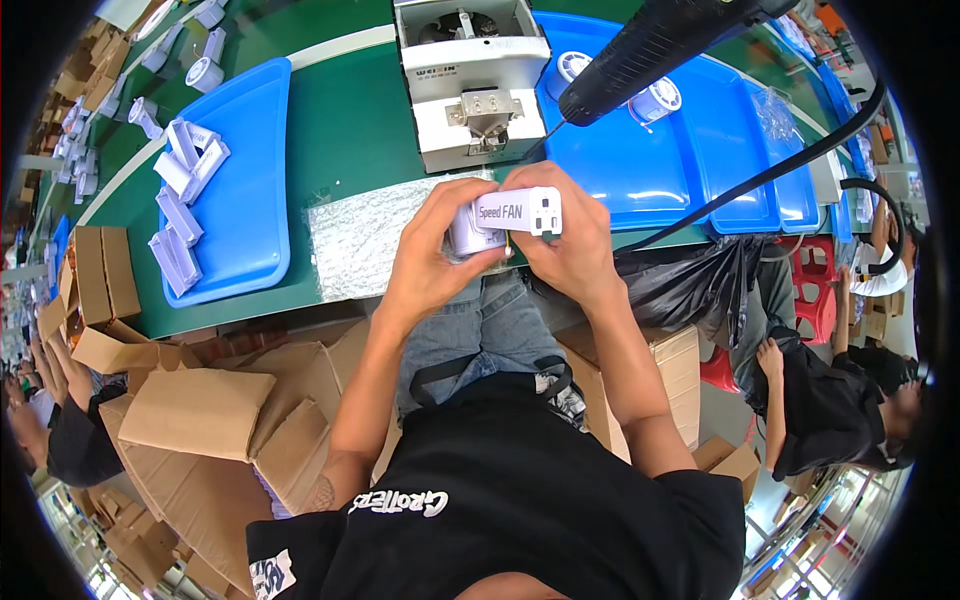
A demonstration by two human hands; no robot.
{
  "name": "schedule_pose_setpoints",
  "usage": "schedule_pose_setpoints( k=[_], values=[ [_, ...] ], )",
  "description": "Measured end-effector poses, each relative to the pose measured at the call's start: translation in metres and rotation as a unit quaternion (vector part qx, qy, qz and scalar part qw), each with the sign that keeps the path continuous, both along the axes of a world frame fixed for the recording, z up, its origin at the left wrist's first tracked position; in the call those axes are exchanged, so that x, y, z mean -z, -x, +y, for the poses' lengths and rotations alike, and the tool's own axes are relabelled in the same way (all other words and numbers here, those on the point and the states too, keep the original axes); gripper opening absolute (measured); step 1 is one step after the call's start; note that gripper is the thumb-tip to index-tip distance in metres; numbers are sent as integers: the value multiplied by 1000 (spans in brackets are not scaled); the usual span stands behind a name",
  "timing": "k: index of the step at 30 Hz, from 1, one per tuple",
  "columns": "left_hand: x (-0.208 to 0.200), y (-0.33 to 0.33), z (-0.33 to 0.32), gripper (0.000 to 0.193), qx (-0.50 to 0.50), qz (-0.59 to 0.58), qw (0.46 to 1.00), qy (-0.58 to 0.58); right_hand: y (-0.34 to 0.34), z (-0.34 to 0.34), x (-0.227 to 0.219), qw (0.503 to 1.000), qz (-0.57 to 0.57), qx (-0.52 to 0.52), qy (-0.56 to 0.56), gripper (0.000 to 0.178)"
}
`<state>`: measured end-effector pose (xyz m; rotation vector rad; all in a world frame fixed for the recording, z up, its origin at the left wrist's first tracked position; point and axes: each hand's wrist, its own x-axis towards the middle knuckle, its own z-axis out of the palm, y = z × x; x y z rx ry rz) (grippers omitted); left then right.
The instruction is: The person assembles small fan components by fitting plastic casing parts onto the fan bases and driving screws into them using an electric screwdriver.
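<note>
Between my hands, above the table's near edge, is a small white fan piece in two joined or touching parts; I cannot tell which. My left hand is closed round the rounded white fan body. My right hand grips the boxy white handle casing, its end with small dark openings facing right. A short thin wire shows below the casing, near my fingertips. Under and beside my left hand, a silvery bubble-wrap mat lies on the green table.
A white screw-feeder machine stands just beyond my hands. Above right hangs a black electric screwdriver with its cable. White casings lie in the left blue tray; round fan parts sit in the right tray. Cardboard boxes flank me.
</note>
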<state>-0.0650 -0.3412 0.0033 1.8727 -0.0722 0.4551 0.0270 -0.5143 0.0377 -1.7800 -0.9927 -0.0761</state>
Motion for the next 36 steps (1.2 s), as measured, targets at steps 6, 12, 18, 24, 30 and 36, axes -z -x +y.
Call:
schedule_pose_setpoints(
  k=[6, 12, 18, 24, 30, 36],
  values=[
    [3, 0, 3, 68, 6, -4, 1000, -8, -4, -1, 0, 999, -20, -48, 7, 49],
    [1, 1, 3, 69, 10, 3, 1000, -6, -3, -2, 0, 999, -13, -47, 6, 52],
    [5, 0, 6, 69, 18, -5, 1000, 4, 1, -5, -7, 999, 6, -38, 38, 46],
    [3, 0, 3, 71, 10, 11, 1000, 3, 1, 2, -5, 999, -45, 18, -7, 35],
    [7, 0, 3, 69, 6, 12, 1000, 28, 3, 3, -1, 1000, -21, 2, 12, 33],
    [5, 2, 4, 63, 5, -18, 1000, 7, 3, 4, -4, 1000, -16, -11, 5, 32]
  ],
)
